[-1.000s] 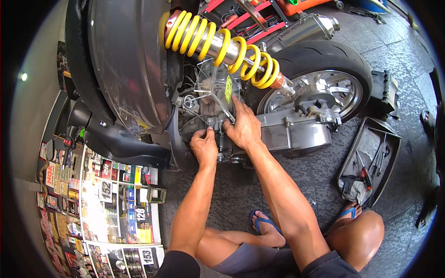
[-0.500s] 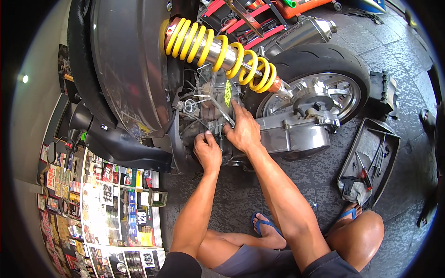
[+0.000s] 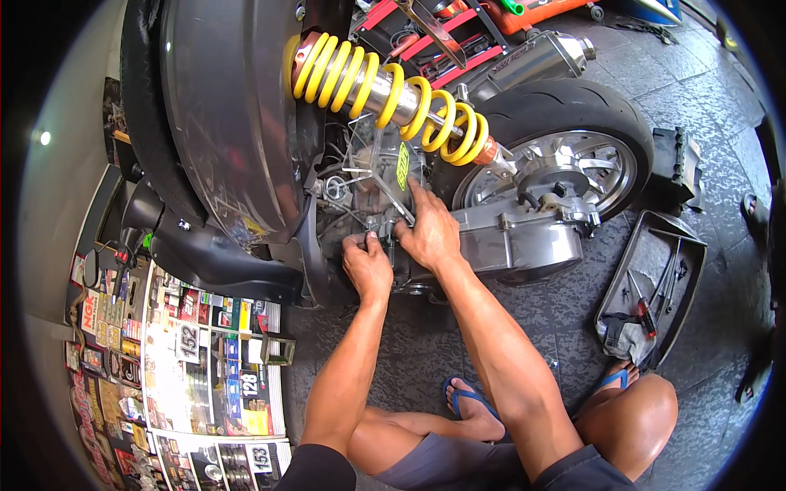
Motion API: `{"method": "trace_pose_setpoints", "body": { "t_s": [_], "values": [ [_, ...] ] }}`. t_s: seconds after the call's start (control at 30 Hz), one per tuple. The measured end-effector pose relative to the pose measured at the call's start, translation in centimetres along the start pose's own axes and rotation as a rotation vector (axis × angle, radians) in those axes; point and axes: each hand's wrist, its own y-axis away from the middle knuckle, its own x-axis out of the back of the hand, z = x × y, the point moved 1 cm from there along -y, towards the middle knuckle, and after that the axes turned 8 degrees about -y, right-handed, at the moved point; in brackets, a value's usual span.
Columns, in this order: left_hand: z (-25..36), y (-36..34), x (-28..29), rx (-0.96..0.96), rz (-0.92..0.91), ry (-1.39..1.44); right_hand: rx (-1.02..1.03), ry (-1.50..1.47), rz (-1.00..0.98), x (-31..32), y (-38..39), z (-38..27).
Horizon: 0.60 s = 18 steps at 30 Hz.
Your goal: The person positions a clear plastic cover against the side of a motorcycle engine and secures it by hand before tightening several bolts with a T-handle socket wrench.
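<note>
A pair of bare legs in dark grey shorts [image 3: 430, 462] is folded on the dark, mottled tile floor [image 3: 524, 327], the feet in blue-strapped flip-flops [image 3: 473, 397]. Both bare forearms reach up to the exposed metal engine of a scooter. The left hand [image 3: 368, 268] is at the lower edge of the engine, its thumb and curled fingers drawn near one another beside a small metal fitting; whether they hold anything cannot be told. Just beside it, the right hand [image 3: 431, 231] has its index finger stretched toward a yellow-green label [image 3: 403, 166] and its thumb bent inward. The lower end of a thin, silver, slanting bar [image 3: 390, 193] lies between them, though a firm grip cannot be made out.

To the right of the hands runs a long, smooth grey metal casing [image 3: 536, 243]; above it stands a black-tyred wheel [image 3: 565, 106] with silver spokes. A yellow coil-spring shock absorber [image 3: 389, 92] slants overhead. A dark rectangular tray [image 3: 687, 299] holds a red-and-black-handled screwdriver [image 3: 647, 317]. Beyond the wheel lie a silver cylindrical muffler [image 3: 532, 65] and a red-and-black tool rack [image 3: 468, 67].
</note>
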Motion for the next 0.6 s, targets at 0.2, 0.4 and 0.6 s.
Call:
{"method": "trace_pose_setpoints", "body": {
  "t_s": [0.2,0.4,0.6],
  "values": [
    [-0.5,0.2,0.5,-0.101,0.029,-0.027,-0.014,-0.018,-0.004,0.3,0.1,-0.1],
    [-1.0,-0.9,0.3,-0.022,-0.061,-0.044,-0.007,-0.011,0.001,0.3,0.0,-0.1],
    [-1.5,-1.3,0.5,0.256,-0.214,0.407,0.013,0.002,0.005,0.0,0.1,-0.4]
  ]
}}
